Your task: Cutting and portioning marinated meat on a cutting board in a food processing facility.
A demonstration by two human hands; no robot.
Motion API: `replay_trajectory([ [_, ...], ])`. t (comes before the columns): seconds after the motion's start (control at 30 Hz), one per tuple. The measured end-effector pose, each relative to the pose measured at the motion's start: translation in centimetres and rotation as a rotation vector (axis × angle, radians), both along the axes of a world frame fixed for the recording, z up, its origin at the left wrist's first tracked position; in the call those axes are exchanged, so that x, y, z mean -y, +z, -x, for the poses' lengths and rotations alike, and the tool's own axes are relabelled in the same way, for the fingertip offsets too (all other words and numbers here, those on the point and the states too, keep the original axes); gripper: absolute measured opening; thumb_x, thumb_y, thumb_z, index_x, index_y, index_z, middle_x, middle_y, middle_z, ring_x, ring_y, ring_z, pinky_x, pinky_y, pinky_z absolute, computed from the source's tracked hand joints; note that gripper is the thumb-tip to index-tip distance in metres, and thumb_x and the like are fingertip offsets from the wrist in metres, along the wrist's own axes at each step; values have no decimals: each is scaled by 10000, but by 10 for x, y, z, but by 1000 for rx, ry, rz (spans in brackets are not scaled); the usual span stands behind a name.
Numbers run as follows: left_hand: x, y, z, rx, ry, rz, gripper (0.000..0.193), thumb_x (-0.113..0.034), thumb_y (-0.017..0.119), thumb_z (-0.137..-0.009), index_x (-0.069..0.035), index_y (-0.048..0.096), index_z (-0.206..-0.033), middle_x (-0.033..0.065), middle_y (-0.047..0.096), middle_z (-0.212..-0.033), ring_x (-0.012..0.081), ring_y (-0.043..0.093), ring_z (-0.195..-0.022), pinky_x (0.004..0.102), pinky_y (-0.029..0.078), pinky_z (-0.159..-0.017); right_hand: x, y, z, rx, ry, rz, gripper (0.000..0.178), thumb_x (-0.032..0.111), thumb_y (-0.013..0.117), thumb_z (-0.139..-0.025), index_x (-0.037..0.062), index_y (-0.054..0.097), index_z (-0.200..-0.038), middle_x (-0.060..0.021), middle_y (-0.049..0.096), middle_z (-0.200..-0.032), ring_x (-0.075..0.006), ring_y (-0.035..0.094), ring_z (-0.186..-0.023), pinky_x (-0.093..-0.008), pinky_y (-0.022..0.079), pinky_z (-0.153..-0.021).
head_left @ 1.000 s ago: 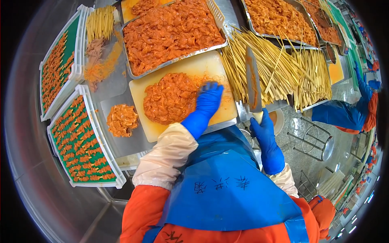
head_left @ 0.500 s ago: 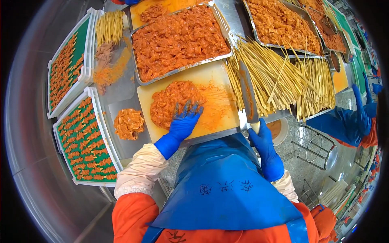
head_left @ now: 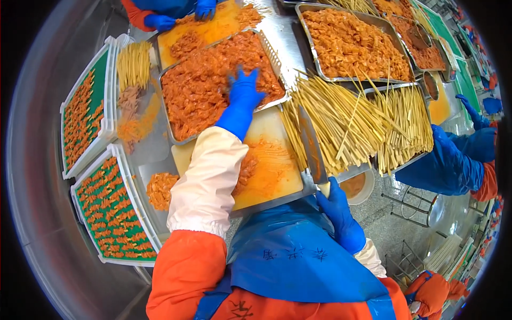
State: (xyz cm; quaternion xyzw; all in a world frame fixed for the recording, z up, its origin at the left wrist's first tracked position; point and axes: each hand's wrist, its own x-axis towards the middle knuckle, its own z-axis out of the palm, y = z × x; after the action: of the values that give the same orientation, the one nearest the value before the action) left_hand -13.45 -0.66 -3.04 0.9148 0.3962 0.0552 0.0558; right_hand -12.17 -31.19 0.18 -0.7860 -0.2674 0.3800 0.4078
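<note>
My left hand (head_left: 244, 98), in a blue glove, is over a metal tray (head_left: 166, 106) heaped with orange-red marinated meat (head_left: 197, 88). Its slightly blurred fingers are spread on or just above the meat, holding nothing visible. Below the tray lies a pale cutting board (head_left: 274, 181), smeared with orange marinade. A meat pile (head_left: 247, 169) on that board is mostly hidden behind my left forearm. My right hand (head_left: 341, 213), also blue-gloved, grips the pale handle of a long knife (head_left: 312, 146) at the board's right edge, blade pointing away from me.
Bamboo skewers (head_left: 341, 125) fan out right of the board. Threaded meat skewers fill green-lined white trays (head_left: 154, 242) at left. A small meat mound (head_left: 161, 192) sits nearby. Another meat tray (head_left: 354, 45) stands at the back right. A co-worker's gloved hand (head_left: 205, 8) shows at the top.
My left hand has left the meat pile on the board and moved forward to the meat tray. The right hand keeps its hold on the knife. The view has shifted slightly.
</note>
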Motion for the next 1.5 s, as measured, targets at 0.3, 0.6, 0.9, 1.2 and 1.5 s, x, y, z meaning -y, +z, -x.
replay_trajectory([
  [0.3, -48, -32, 24, 390, -16, 175, 343, -96, 557, -532, -77, 481, -866, 132, 464, -863, 253, 458, -809, 293, 372, -684, 3, -3, -9, -91, -74, 56, 284, 95, 484, -664, 30, 359, -910, -43, 438, -498, -89, 419, -382, -208, 335, -336],
  [0.6, 106, 31, 94, 277, -465, 557, 469, -136, 538, -577, -95, 382, -1017, 142, 423, -849, 274, 449, -764, 328, 377, -622, -16, 8, -4, -114, 3, 5, 339, 117, 477, -669, 26, 331, -961, -64, 453, -571, -86, 429, -408, -206, 347, -350],
  [0.9, 136, -16, 119, 229, -93, 565, 353, -194, 544, -614, -77, 433, -928, 123, 451, -795, 280, 453, -749, 319, 379, -630, -20, 14, 11, -125, 55, 43, 327, 118, 488, -664, 31, 355, -951, -76, 479, -603, -100, 445, -412, -206, 352, -353],
  [1.2, 143, -24, 120, 296, -314, 388, 311, -91, 547, -577, -95, 460, -875, 110, 444, -783, 273, 438, -723, 317, 370, -620, 2, -4, 19, -77, 154, 227, 340, 254, 479, -652, 37, 364, -888, -211, 478, -700, -342, 474, -653, -367, 365, -541],
  [1.5, 138, -20, 121, 327, -10, 558, 301, -123, 573, -584, -35, 461, -849, 114, 477, -824, 256, 462, -766, 286, 377, -646, 2, 1, 17, -75, 102, 202, 348, 251, 475, -655, 38, 362, -907, -213, 479, -713, -338, 475, -667, -363, 365, -553],
])
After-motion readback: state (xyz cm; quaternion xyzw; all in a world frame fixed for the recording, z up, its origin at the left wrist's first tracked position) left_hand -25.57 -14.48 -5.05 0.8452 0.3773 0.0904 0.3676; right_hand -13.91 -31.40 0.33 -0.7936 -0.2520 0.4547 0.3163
